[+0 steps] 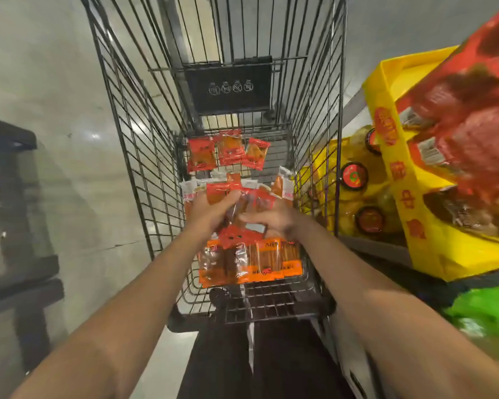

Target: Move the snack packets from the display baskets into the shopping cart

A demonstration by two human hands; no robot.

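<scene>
While the shopping cart (121, 116) fills the middle of the frame, its wire basket already carries several snack packets: three red ones (228, 152) lie on the cart floor at centre, a few more (283, 184) sit just below them, and a row of orange packets (254, 262) rests nearest the person, lower centre. At the right edge the yellow display baskets (409, 197) still hold a heap of red packets (473, 133), so by my reading the job is only partly done, with plenty left to carry over.

Both hands meet over the cart at centre. The left hand (211, 214) has its fingers curled round a bunch of red packets (242, 200), thumb pressing on top. The right hand (274, 218) also curls against the same bunch from the right side; I judge it grips too, though its fingertips are tucked under the wrappers.

Printing on the packets is too blurred to read. The baskets are cut off by the frame's right edge and smeared, and green packaging (481, 315) at lower right is hard to identify.
</scene>
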